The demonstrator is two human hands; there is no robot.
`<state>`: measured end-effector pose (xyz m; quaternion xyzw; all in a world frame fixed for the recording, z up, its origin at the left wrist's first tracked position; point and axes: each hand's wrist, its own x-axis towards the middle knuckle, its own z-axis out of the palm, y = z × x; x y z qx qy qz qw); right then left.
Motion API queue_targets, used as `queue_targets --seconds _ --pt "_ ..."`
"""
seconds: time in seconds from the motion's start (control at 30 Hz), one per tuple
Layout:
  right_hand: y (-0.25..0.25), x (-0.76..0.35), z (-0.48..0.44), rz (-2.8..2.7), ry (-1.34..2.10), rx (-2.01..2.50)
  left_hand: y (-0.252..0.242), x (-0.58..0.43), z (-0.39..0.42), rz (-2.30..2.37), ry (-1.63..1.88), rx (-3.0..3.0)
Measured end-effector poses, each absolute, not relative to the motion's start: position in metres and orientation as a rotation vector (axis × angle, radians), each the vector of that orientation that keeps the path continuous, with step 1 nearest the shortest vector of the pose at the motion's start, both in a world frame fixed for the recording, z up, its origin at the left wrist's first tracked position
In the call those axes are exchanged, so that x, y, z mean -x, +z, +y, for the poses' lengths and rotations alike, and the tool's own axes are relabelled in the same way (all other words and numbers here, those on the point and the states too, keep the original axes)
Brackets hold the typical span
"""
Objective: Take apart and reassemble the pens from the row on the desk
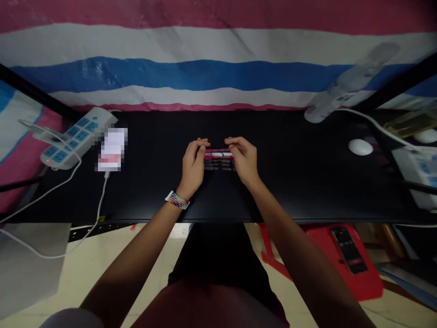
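Note:
Several pens lie side by side across the black desk in front of me, red and white ones at the far side and darker, clear-barrelled ones nearer. My left hand closes about their left ends, with the thumb along the edge and the fingers curled beyond. Around the right ends my right hand is bent in the same way, thumb against the pens and fingers curved over. Both palms hide the pen tips. A colourful woven band circles my left wrist.
On the black desk, a power strip and a blurred-out phone with a cable are left. A clear cylinder, white mouse and another power strip are right. Below, a red stool holds a phone.

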<state>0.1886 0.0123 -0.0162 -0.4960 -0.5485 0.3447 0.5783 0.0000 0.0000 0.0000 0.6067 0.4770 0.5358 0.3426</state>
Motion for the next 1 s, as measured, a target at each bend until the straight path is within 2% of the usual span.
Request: queue_targets --seconds 0.27,0.63,1.0 --pt "0.012 -0.199 -0.033 -1.778 0.414 1.168 0.000 -0.001 -0.009 1.376 1.503 -1.542" --pt "0.000 -0.202 -0.067 -1.976 0.034 1.150 0.000 0.013 -0.033 1.455 1.507 -1.608" --pt "0.020 -0.208 -0.051 -1.687 0.312 1.119 0.021 0.027 -0.043 1.387 1.350 -2.016"
